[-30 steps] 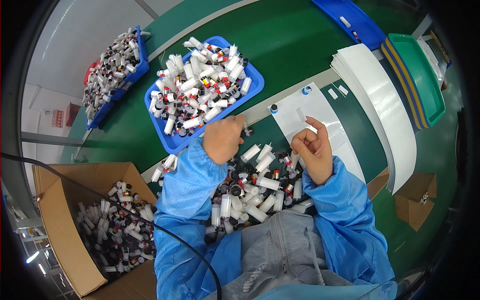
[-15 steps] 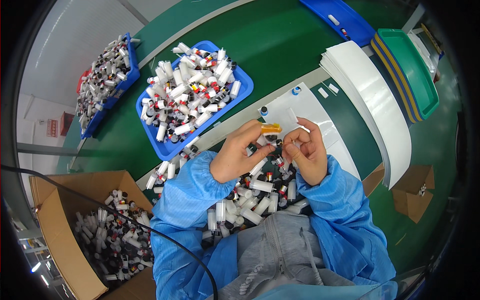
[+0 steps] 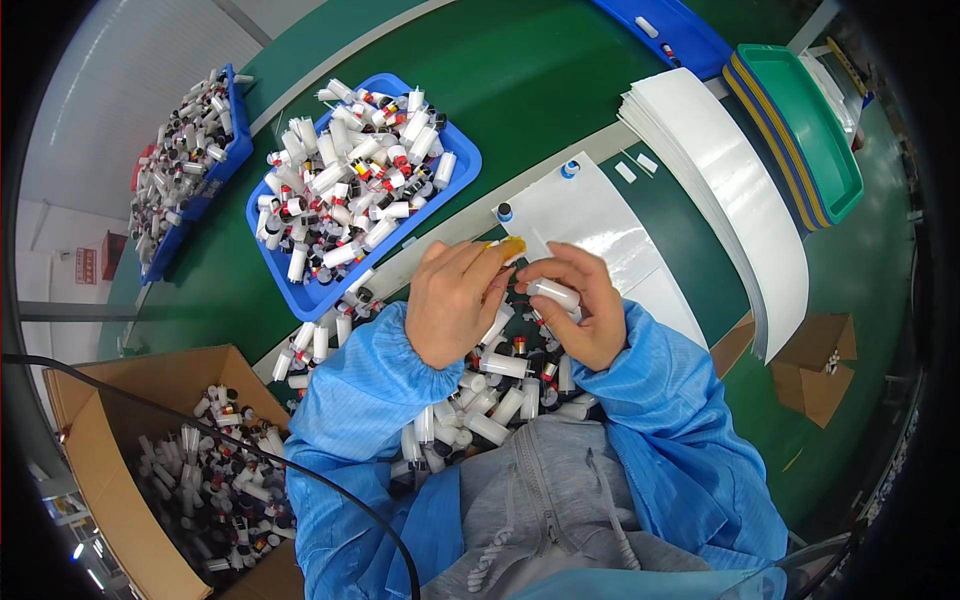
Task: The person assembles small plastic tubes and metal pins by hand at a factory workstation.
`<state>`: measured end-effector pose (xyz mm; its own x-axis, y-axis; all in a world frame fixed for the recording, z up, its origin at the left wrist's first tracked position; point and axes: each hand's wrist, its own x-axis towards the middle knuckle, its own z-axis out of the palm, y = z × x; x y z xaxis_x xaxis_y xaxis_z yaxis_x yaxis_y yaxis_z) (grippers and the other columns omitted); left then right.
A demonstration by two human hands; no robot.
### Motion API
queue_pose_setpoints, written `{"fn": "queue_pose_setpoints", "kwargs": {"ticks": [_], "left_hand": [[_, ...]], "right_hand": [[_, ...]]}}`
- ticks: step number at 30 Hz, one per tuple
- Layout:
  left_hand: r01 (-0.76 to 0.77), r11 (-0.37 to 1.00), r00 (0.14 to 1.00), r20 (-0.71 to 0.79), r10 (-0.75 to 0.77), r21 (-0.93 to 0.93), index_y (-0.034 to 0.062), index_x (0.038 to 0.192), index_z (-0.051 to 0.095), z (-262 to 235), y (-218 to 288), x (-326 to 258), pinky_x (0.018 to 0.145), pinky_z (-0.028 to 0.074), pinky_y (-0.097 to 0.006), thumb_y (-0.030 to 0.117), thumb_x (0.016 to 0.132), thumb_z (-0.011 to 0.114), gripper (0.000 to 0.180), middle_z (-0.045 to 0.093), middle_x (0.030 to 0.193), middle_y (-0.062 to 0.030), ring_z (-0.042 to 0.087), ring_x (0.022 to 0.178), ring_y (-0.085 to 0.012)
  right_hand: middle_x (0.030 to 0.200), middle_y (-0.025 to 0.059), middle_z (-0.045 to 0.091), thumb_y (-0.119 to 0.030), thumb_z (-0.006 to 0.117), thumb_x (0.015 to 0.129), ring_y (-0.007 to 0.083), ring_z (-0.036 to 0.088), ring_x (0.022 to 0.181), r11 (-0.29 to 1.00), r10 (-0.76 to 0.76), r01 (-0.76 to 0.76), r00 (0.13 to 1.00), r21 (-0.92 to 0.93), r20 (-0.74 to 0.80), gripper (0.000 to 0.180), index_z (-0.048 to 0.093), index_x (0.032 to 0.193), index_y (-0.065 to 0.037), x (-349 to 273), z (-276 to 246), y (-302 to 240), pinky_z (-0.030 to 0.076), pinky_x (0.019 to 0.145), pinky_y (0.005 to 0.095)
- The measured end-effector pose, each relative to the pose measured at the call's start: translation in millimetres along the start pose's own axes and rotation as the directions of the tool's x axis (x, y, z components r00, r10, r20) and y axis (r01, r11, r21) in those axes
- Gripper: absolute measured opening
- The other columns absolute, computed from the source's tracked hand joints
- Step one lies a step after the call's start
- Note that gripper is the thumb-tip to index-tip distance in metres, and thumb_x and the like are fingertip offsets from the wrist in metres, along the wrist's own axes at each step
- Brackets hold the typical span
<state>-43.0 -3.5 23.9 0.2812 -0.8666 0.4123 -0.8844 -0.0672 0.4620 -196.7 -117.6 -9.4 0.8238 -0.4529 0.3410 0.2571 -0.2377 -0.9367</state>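
My left hand (image 3: 450, 305) is closed, its fingers curled above the heap. At its fingertips shows a small orange-yellow piece (image 3: 512, 248); whether it is gripped or covers a finger I cannot tell. Close by on the right, my right hand (image 3: 592, 315) pinches a white plastic cylinder (image 3: 554, 293) between thumb and fingers. Under both hands lies a loose heap of similar white cylinders (image 3: 505, 365), some with black, red or yellow parts. Just beyond the hands, a small blue-and-black bottle (image 3: 504, 212) stands by a white sheet (image 3: 610, 225).
A blue tray (image 3: 465, 175) piled with such cylinders lies ahead left, another blue tray (image 3: 240, 135) farther left. A full cardboard box (image 3: 100, 430) stands at lower left, a black cable (image 3: 300, 468) crossing before it. Stacked white sheets (image 3: 720, 170) and green trays (image 3: 830, 150) are on the right.
My right hand has turned and now shows a white cylinder in its fingers. The orange-yellow piece is more covered by my left hand. The whole view has shifted slightly.
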Motion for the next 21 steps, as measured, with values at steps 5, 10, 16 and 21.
{"fn": "queue_pose_setpoints", "kwargs": {"ticks": [5, 10, 16, 21], "left_hand": [[0.259, 0.893, 0.96, 0.201, -0.195, -0.369, 0.0005, 0.11, 0.063, 4, -5, -3, 0.066, 0.046, -0.032, 0.005, 0.082, 0.07, 0.03, 0.065, 0.088, -0.011, 0.062, 0.075, -0.0239], [0.592, -0.001, 0.779, 0.573, -0.256, -0.806, -0.0028, 0.125, 0.056, 5, -16, -3, 0.068, 0.048, -0.021, 0.009, 0.095, 0.058, 0.032, 0.067, 0.101, -0.0087, 0.062, 0.081, -0.0114], [0.83, -0.139, 0.549, 0.835, 0.03, -0.54, -0.0019, 0.126, 0.055, -6, -21, 1, 0.066, 0.047, -0.019, 0.008, 0.095, 0.058, 0.033, 0.067, 0.103, -0.0107, 0.063, 0.083, -0.0128], [0.755, -0.254, 0.615, 0.787, -0.045, -0.605, -0.0024, 0.128, 0.053, -1, -14, -1, 0.077, 0.052, -0.027, 0.006, 0.094, 0.057, 0.035, 0.066, 0.106, -0.0143, 0.063, 0.083, -0.016]], "right_hand": [[0.108, 0.018, 0.065, 0.01, 0.059, 0.084, 0.0246, 0.065, 0.103, 0.981, -0.076, 0.062, 0.995, -0.181, -0.07, 0.055, 0.037, 0.133, 0.001, 1, -2, 0, 0.05, 0.09, 0.0325], [0.108, 0.0177, 0.065, 0.01, 0.058, 0.085, 0.0247, 0.064, 0.103, 0.987, -0.076, 0.059, 0.991, -0.148, -0.109, 0.053, 0.037, 0.133, 0.002, 1, -6, 0, 0.048, 0.092, 0.0331], [0.112, 0.0168, 0.063, 0.01, 0.061, 0.081, 0.0284, 0.057, 0.11, 0.947, -0.174, 0.146, 0.982, -0.285, -0.075, 0.056, 0.039, 0.132, 0.002, 8, -14, 0, 0.041, 0.098, 0.0375], [0.114, 0.0137, 0.058, 0.006, 0.064, 0.08, 0.0253, 0.055, 0.107, 0.897, -0.223, 0.085, 0.934, -0.433, -0.279, 0.04, 0.052, 0.118, 0.001, 11, -9, -4, 0.041, 0.094, 0.0358]]}}
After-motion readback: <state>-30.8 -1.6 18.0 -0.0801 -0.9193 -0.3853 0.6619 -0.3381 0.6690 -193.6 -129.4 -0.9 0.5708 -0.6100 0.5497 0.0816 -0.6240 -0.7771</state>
